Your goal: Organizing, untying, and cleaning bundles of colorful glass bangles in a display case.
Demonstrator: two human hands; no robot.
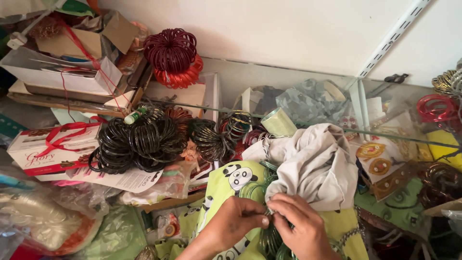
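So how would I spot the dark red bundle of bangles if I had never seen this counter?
Start at the white back wall and look along its foot toward the left. There the dark maroon ring-shaped bundle of thin bangles sits on top of a bright orange-red bangle bundle. It is the highest bundle, while the black bangle bundles lie lower down.

A glass counter (298, 72) carries the clutter: black bangles (137, 142) at nine o'clock, red bangles (172, 57) at eleven, a white box (50, 151) far left, a grey cloth (315, 163) at centre, green panda fabric (226, 185) at six
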